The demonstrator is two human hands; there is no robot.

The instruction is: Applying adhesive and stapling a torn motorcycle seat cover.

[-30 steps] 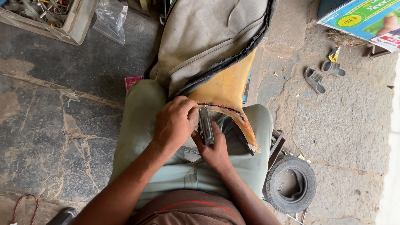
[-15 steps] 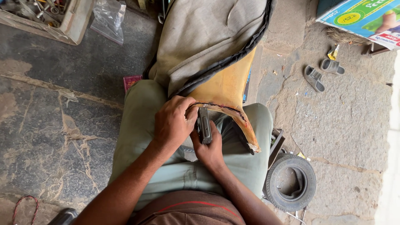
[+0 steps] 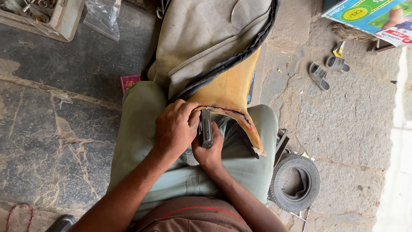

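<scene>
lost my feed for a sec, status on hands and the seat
Left hand gripping the seat cover edge. Right hand holds a grey stapler against the yellow foam seat rim. Nothing blocking.

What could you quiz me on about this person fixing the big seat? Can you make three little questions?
1. True or false: the small tyre lies on the ground beside the person's right leg.
2. Which hand holds the grey metal tool? A) left hand B) right hand C) neither
3. Fill in: the seat's bare foam is ____ in colour.

Key: 1 true. 2 B; the left hand presses on the seat edge next to the tool. 3 yellow.
</scene>
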